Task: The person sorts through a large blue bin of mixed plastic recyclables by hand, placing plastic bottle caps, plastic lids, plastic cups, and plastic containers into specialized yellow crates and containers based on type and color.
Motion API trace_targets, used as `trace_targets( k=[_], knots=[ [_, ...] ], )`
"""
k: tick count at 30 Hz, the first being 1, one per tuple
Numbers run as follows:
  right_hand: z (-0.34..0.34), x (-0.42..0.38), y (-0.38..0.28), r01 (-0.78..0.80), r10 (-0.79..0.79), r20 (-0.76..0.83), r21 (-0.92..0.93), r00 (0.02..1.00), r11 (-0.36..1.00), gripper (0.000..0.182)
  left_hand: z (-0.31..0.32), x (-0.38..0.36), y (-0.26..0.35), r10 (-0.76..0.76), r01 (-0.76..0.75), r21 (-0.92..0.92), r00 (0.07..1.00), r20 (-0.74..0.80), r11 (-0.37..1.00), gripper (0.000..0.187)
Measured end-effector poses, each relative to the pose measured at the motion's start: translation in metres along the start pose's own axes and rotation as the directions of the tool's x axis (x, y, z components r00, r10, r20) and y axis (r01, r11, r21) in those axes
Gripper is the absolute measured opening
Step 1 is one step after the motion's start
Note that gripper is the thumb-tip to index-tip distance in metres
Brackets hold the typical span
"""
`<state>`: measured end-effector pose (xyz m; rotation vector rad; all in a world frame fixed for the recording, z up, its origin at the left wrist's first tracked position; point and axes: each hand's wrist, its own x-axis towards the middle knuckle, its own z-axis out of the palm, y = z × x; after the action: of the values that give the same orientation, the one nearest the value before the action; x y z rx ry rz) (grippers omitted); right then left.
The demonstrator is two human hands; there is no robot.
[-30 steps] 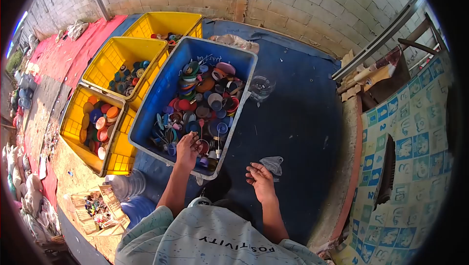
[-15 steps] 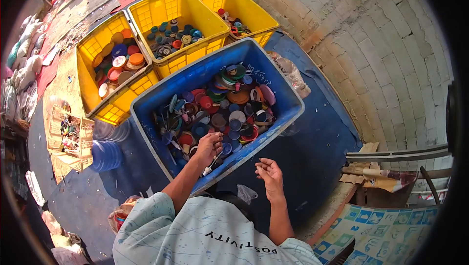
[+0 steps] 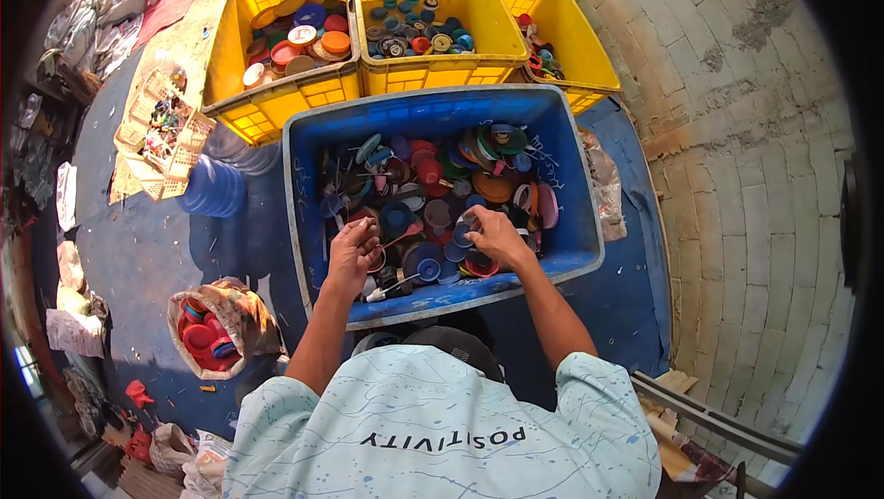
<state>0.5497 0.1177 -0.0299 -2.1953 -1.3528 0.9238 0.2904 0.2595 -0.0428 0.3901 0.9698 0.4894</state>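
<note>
Head view. Both hands are inside the large blue plastic crate (image 3: 304, 223), which sits on the blue floor covering (image 3: 157, 241) directly ahead of the person.

The left hand (image 3: 353, 255) rests on the heap of mixed plastic lids and caps (image 3: 442, 186) at the near left part of the crate. Its grip is curled together, fingers bunched downward onto the caps; whether it encloses one of them cannot be told. A white nozzle-shaped piece (image 3: 385, 290) lies just near of this hand.

The right hand (image 3: 493, 234) lies on the heap at the near middle, well apart from the left hand. Its grip is partly closed, fingertips pressed among the caps; the piece under them is hidden. A round blue cap (image 3: 428, 269) lies between the two hands, just near of them.

Beyond the hands stand three yellow plastic crates (image 3: 419, 71) side by side, each holding sorted caps. Left of the left hand, on the floor, sits an open sack of red caps (image 3: 207, 333).
</note>
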Motion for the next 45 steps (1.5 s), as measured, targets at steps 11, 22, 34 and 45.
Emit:
trace_targets(
  k=[11, 22, 34, 45],
  knots=[
    [0.031, 0.094, 0.082, 0.495, -0.309, 0.466, -0.353, 0.829, 0.794, 0.04, 0.042, -0.047, -0.074, 0.219, -0.313, -0.22, 0.904, -0.366, 0.924, 0.016],
    [0.067, 0.105, 0.111, 0.527, -0.363, 0.48, -0.266, 0.798, 0.807, 0.024, 0.072, -0.018, -0.077, 0.164, -0.163, 0.026, 0.943, -0.289, 0.986, 0.022],
    [-0.068, 0.072, 0.076, -0.218, 0.217, 0.097, 0.729, 0.971, 0.649, 0.037, 0.057, 0.137, -0.154, 0.01, -0.182, 0.983, 0.983, 0.182, -0.017, 0.053],
    [-0.056, 0.011, 0.085, -0.257, 0.355, 0.091, 0.852, 0.931, 0.456, 0.035, 0.051, 0.125, -0.19, 0.197, -0.311, 0.901, 0.904, 0.378, -0.304, 0.065]
  ],
)
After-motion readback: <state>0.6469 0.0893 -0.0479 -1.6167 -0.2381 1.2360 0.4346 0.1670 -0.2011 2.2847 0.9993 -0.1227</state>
